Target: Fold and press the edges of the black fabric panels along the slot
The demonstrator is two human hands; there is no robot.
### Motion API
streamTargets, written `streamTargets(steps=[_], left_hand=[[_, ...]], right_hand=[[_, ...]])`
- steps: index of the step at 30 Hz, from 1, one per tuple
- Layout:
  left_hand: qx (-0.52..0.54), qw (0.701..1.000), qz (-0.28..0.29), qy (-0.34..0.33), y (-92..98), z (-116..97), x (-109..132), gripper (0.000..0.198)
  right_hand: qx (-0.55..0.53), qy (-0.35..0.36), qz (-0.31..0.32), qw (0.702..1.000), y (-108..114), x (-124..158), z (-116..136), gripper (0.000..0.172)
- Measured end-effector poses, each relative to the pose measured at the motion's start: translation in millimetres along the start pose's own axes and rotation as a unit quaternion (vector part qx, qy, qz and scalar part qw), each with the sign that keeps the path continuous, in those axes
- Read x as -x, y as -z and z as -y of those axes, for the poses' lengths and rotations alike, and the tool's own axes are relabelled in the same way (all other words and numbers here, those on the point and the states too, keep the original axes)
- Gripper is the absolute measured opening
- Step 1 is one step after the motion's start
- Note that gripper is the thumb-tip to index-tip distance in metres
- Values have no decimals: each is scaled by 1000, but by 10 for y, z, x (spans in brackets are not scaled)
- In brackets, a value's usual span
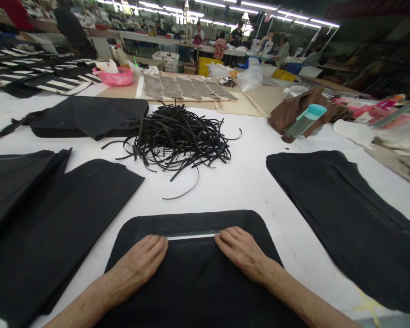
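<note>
A black fabric panel (194,278) with rounded far corners lies on the white table in front of me. Across its far part runs a narrow white strip (191,237), visible between my hands. My left hand (141,257) is at the strip's left end, its fingers bent and close together on the black fabric. At the right end, my right hand (241,250) grips the fabric in the same way. Both thumbs are hidden, and the strip's ends disappear under the fingertips.
A tangled heap of black strips (182,136) lies beyond the panel. Stacks of black fabric flank it at left (64,218) and right (341,209), with another stack (89,114) farther back. A turquoise-lidded bottle (304,123) leans at back right; a pink basket (114,76) stands back left.
</note>
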State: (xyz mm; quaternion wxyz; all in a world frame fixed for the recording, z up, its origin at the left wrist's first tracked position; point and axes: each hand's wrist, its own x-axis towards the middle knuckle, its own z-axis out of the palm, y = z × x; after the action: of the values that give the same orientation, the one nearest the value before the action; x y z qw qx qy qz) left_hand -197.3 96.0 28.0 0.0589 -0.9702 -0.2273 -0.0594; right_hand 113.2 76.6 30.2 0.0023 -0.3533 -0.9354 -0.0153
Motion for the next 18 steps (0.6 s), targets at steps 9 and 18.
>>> streamTargets(steps=[9,18], left_hand=[[-19,997,-59,37,-145,49,199,40],[-51,997,-63,1,-64,143,303,52]], right_hand=[[61,-13,-25,998,-24,317,-134,27],[33,-120,-52,991,-28,632,-154,28]])
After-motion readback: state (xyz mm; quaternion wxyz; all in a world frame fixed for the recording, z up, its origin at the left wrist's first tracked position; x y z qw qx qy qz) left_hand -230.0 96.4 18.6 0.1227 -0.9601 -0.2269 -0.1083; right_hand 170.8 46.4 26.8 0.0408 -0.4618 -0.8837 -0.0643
